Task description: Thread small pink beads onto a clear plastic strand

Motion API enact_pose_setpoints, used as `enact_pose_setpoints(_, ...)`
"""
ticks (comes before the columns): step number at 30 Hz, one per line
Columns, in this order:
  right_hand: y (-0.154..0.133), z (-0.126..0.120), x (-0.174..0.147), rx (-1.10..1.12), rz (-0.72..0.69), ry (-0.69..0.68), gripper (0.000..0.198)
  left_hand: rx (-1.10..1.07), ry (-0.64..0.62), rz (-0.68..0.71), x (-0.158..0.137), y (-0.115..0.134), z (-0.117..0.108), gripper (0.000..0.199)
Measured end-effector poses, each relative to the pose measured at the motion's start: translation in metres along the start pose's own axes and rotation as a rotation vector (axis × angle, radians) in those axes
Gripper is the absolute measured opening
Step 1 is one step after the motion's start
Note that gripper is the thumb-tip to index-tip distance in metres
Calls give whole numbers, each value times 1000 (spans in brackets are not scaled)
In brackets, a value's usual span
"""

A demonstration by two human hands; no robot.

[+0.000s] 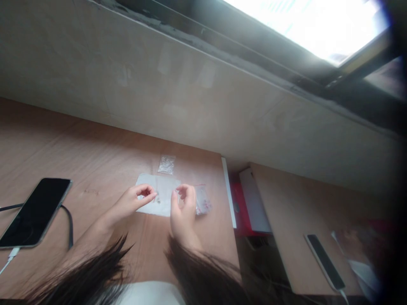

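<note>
Over a white sheet [163, 207] on the wooden table, my left hand [135, 199] pinches thumb and forefinger together. Something thin and small shows at its fingertips, too fine to name. My right hand [184, 212] is held a short way to the right, thumb and fingertips brought together; what they hold, if anything, cannot be made out. Tiny dark bits [158, 201] appear on or just above the sheet between the hands. Beyond the sheet lies a small clear bag [167, 164] of silvery pieces. Beside my right hand is another clear bag [202, 200] with small reddish pieces.
A phone [36, 212] with a white charging cable lies on the left, a dark strap or cable [68, 224] under it. Past the table's right edge is a gap with a red item [243, 212]. A second table [286, 212] holds another phone [324, 262]. A wall rises behind.
</note>
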State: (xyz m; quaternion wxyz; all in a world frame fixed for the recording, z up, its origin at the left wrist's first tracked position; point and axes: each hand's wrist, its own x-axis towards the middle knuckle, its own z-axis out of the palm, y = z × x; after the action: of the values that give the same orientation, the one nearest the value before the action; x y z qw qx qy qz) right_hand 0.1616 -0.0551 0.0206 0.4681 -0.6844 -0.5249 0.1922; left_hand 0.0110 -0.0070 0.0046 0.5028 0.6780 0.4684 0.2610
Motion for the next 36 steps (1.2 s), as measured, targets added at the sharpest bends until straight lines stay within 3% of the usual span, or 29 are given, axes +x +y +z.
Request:
enact_pose_setpoints(2,-6,-4,0,9,-29,58,3,28,-5,13,0,-1,0,27)
enact_pose_setpoints(4,-8,-5,-1,25,-53,25,3,56,-23,36,1,-2,1,27)
enact_pose_setpoints(9,2,11,-1,137,78,-361,12,55,-120,86,0,-5,5,27)
enact_pose_setpoints(15,18,19,1,323,181,-550,23,-1,-247,88,-4,-2,0,29)
enact_pose_setpoints(22,20,18,2,337,176,-548,22,-36,-191,77,-3,-1,2,30)
enact_pose_setpoints(25,18,19,2,326,193,-529,20,8,-102,57,-1,-4,3,24)
enact_pose_setpoints(30,15,19,2,176,217,-384,15,46,85,-26,0,-10,-5,20)
enact_pose_setpoints(35,7,21,-2,133,135,-437,13,126,-10,44,-2,-13,-4,11)
enact_pose_setpoints(36,5,22,-3,143,113,-474,12,110,-33,82,-2,-13,-3,16)
